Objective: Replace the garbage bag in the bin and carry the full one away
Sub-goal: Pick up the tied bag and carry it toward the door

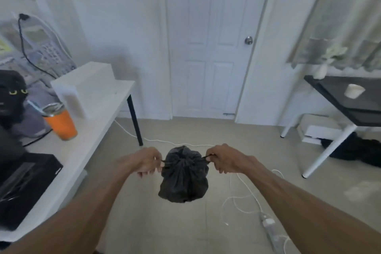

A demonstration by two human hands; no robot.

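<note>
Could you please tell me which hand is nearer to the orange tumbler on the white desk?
Left. The left hand is right of and below the orange tumbler; the right hand is farther right, beyond the black garbage bag.

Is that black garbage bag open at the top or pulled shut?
Pulled shut: the garbage bag has its neck gathered tight, with the left hand and right hand gripping its drawstrings.

A closed white panelled door (208,47) with a round metal knob (248,40) faces the room. At left, a white desk (99,113) carries an orange tumbler (60,122) and a white box (82,88). White cables (243,196) trail across the floor to a power strip (272,233). A dark side table (350,101) holds a white cup (354,90).
</note>
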